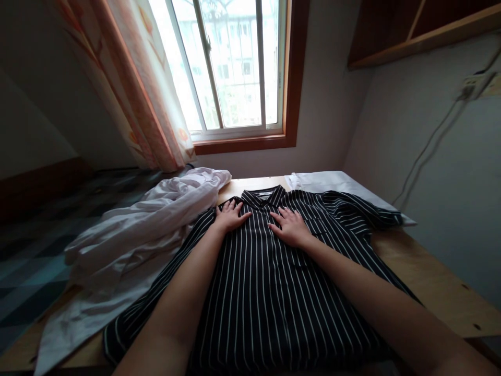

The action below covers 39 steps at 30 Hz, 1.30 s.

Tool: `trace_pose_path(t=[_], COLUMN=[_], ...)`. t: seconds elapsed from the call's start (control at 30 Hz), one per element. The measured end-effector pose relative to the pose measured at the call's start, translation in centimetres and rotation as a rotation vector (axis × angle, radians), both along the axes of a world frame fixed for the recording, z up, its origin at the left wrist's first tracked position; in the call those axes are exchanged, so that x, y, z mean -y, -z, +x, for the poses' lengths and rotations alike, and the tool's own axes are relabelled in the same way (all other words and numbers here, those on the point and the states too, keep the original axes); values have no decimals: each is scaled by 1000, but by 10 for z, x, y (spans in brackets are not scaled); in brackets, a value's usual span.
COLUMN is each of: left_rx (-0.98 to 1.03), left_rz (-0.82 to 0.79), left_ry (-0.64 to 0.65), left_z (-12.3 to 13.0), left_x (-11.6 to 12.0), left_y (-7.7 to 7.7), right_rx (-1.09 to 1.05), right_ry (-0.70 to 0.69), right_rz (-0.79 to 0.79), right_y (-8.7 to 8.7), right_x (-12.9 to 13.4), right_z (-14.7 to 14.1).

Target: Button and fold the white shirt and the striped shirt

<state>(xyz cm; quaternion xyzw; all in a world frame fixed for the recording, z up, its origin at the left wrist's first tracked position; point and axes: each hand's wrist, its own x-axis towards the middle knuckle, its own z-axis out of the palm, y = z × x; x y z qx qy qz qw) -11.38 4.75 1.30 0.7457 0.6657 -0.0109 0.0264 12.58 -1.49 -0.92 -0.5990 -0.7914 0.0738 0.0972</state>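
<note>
A black shirt with white stripes (250, 282) lies spread out, front side up, with its collar toward the window. My left hand (231, 215) rests flat on the shirt's left shoulder area, fingers spread. On the upper chest, just right of the button line, my right hand (290, 226) lies palm down with its fingers apart. Neither hand grips the cloth. One short sleeve stretches out to the right, and the other side of the shirt runs down to the left, partly behind my left forearm.
Crumpled white cloth (156, 219) is heaped along the left. A flat white garment (324, 180) lies at the back right. Underneath is a wooden table (438, 277). A checked bed cover (31, 261), a curtain (136, 89), a window and a hanging cable (426, 146) surround it.
</note>
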Motion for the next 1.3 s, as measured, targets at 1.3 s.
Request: trace_pose_path(t=[1.3], left_rx=[-81], left_rz=[148], left_ry=[-5], left_z=[12], left_x=[37], left_y=[-72], right_rx=[-30], right_ry=[-8], right_rz=[-22], right_y=[-1], right_x=[-10], right_z=[6])
